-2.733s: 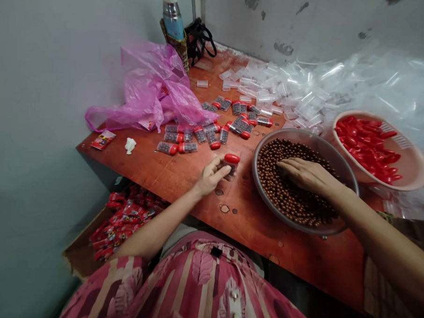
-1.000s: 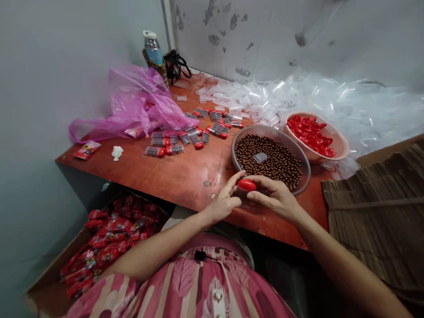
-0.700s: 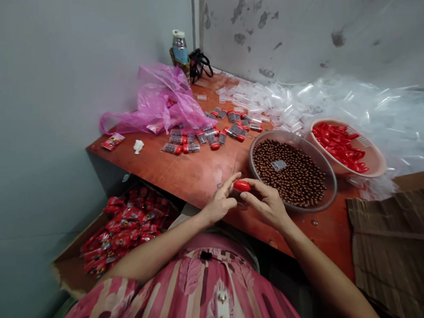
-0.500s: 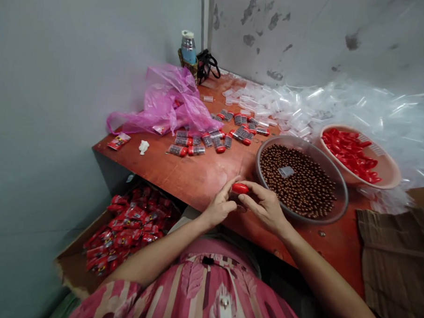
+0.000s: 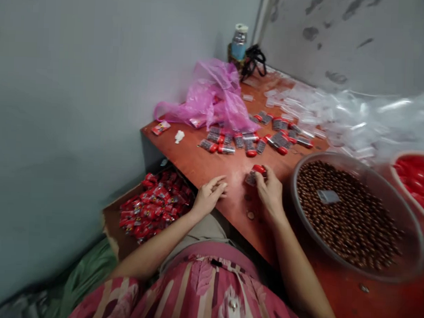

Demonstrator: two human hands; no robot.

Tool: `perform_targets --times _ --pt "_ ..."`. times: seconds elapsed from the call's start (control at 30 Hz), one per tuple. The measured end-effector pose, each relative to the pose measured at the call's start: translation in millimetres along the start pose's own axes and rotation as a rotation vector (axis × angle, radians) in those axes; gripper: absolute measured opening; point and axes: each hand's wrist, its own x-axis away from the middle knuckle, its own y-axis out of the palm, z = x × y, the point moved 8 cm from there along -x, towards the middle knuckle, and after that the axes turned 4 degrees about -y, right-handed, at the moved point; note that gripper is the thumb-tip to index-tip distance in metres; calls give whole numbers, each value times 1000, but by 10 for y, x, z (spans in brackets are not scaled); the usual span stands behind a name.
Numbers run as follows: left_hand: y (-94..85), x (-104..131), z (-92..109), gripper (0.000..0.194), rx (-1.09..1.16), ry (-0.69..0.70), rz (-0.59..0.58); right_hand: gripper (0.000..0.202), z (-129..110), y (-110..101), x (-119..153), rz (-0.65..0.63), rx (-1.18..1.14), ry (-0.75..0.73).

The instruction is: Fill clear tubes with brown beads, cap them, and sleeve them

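The right hand (image 5: 271,193) pinches a small clear plastic tube (image 5: 251,178) with a rounded red cap, over the red table (image 5: 191,158). The left hand (image 5: 208,194), fingers loosely curled, grips nothing visible. Right of them, a round bowl (image 5: 417,240) holds glossy brown balls (image 5: 350,221).

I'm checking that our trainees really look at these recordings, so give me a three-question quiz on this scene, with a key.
1. True or false: the right hand holds a red-capped container.
2. Multiple choice: what lies on the brown balls in the bowl?
a) a red cap
b) a clear container
c) a white scrap
3. Fill in the colour: the crumpled plastic bag near the flask is ____.

Key: 1 true; 2 b; 3 pink.
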Motion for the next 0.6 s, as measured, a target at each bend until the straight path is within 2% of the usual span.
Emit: perform_targets --times 0.17,0.33,0.47,0.6 --pt "-619 -51 324 35 -335 296 235 60 55 18 -335 57 20 17" --pt "-1278 -161 549 26 -634 449 485 56 84 -93 -512 92 236 81" --pt "-1695 -411 642 24 -812 477 619 56 190 -162 -614 124 314 146" --pt "-1997 -705 671 26 -905 436 680 60 209 -140 -694 111 365 112"
